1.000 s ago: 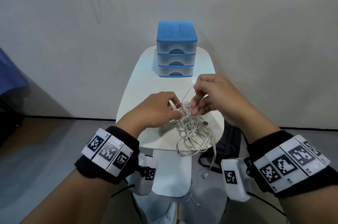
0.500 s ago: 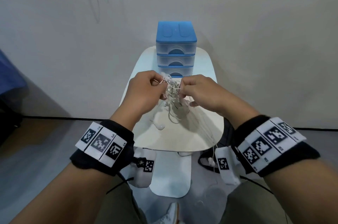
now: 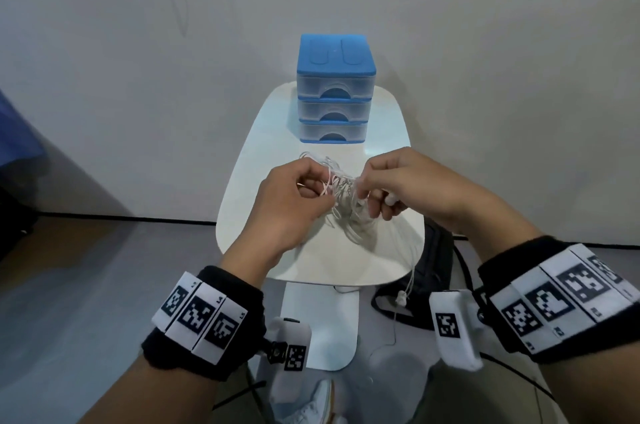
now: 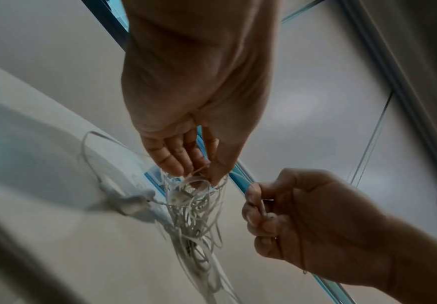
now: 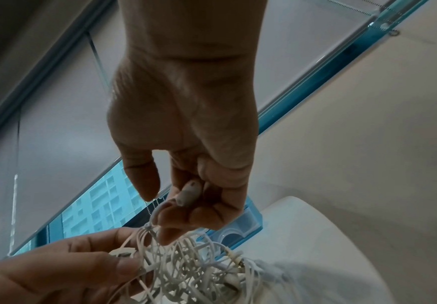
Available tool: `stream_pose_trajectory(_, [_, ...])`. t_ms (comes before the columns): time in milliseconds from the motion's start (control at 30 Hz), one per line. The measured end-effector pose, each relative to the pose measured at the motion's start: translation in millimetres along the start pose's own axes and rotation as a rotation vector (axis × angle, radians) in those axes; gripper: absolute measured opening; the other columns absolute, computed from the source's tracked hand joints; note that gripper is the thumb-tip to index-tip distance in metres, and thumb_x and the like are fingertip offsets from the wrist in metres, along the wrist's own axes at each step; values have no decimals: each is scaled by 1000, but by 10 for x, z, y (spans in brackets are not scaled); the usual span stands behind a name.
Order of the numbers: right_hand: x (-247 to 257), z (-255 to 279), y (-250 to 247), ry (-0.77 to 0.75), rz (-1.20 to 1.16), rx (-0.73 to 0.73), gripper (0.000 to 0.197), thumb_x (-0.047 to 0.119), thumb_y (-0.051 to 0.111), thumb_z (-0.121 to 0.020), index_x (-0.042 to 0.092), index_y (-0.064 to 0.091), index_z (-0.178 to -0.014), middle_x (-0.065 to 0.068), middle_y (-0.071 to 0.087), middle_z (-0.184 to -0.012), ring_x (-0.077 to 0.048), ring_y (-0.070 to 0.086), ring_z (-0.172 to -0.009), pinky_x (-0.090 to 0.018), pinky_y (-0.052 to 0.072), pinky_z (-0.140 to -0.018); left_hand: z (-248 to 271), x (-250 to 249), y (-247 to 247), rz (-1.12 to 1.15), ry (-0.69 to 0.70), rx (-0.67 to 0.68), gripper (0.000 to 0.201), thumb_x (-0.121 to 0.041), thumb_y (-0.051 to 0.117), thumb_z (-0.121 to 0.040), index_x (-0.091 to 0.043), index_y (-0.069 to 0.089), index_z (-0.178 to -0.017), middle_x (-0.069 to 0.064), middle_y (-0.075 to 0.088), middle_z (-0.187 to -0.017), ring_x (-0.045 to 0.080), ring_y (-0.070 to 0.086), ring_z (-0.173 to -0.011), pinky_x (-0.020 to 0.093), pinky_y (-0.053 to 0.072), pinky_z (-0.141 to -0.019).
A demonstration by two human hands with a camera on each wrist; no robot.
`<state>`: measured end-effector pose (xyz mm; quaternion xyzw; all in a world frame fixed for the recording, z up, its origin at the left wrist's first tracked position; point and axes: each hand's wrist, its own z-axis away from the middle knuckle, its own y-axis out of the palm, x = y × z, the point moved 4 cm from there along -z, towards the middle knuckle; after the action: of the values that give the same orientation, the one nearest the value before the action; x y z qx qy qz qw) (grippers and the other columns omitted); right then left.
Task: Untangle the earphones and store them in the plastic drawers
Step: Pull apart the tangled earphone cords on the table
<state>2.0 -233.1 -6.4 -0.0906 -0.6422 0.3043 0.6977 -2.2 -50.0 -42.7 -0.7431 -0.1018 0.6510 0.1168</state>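
Nearest the camera, a loose length of cord with an earbud [image 3: 401, 300] at its end hangs off the near edge of the white counter [image 3: 249, 181], over a dark bag [image 3: 433, 271] on the floor; it trails down from the bundle above, probably a freed end left to dangle out of the way. Just above the counter, the left hand [image 3: 294, 201] and the right hand [image 3: 412, 184] face each other with the tangled white earphones [image 3: 346, 212] between them, lifted so that the loops hang and separate under their own weight. The left hand has its fingers curled in, thumb and fingertips pinching several strands at the top of the knot, which serves as an anchor. The right hand is also curled: the wrist view shows an earbud stem [image 5: 189, 193] tucked against its palm under the bent fingers while thumb and forefinger nip a cord where strands gather at a small junction, likely to draw that one line out of the mass. The bulk of the wires droops below both grips, still thoroughly snarled, so the untangling looks to be at an early stage. Farther back, against the wall, the blue-topped plastic drawers [image 3: 334, 91] stand on the counter's far end, all three drawers shut, within easy reach.
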Motion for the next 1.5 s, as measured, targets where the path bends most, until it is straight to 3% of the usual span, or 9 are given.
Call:
stream_pose_trajectory(167, [-8,23,35,-90,102,-64,22,27,61,-101,13,75,-89,-7,67,-57,-16,57,-53,-24,44,-60,74,-8,46,-3,6,26,25,-1,78,-83,-22,70,-93,-7,60,-79,10,52,-59,13,39,-53])
stream_pose_trajectory(300, [-36,65,-27,-99,36,-128,20,10,61,-95,8,73,-79,-6,69,-63,-14,61,-57,-18,44,-58,97,7,35,64,-19,5,29,0,80,-83,-24,71,-98,-5,65,-89,15,62,-66,14,42,-56])
stream_pose_trajectory(567, [-135,156,-117,-77,80,-192,22,13,62,-89,15,75,-71,0,63,-59,-15,56,-61,-39,49,-67,120,-50,51,201,-39,11,32,9,65,-88,-17,75,-105,7,71,-101,9,66,-75,17,53,-71])
stream_pose_trajectory(733, [-81,224,-168,-91,127,-257,22,15,63,-89,16,74,-69,4,52,-53,-14,42,-53,-29,37,-56,121,-76,87,240,-53,9,31,5,47,-99,-12,73,-106,15,71,-111,20,67,-70,26,53,-72])
stream_pose_trajectory(867, [-39,222,-209,-124,189,-290,19,16,67,-88,16,75,-71,11,45,-44,-8,34,-43,-17,28,-45,135,-88,115,123,-56,16,39,8,42,-97,-18,69,-109,9,67,-100,23,74,-62,26,52,-59])
stream_pose_trajectory(967, [-82,214,-171,-125,294,-249,18,25,74,-88,22,75,-71,11,45,-41,-9,38,-44,-25,32,-52,95,-55,89,-59,-33,-14,36,4,53,-93,-24,73,-103,3,64,-89,20,74,-64,19,48,-56])
stream_pose_trajectory(1167, [-186,241,-130,-105,329,-253,19,21,72,-88,21,72,-69,10,39,-41,-10,37,-46,-26,30,-52,35,-125,33,-457,98,58,24,-9,69,-86,-32,72,-86,-9,57,-100,9,60,-78,18,43,-72])
stream_pose_trajectory(1367, [-118,234,-78,-118,350,-251,20,20,71,-87,20,71,-68,13,46,-41,-8,44,-48,-26,35,-53,-1,-184,46,-350,26,112,18,-19,61,-91,-17,74,-80,-7,69,-79,5,58,-68,24,43,-66])
stream_pose_trajectory(1500, [-100,224,27,-123,382,-255,20,20,71,-87,18,71,-68,14,49,-42,-5,48,-50,-22,33,-50,2,-155,62,-287,-7,103,16,-15,66,-90,-18,74,-76,-4,72,-75,15,67,-78,27,52,-75])
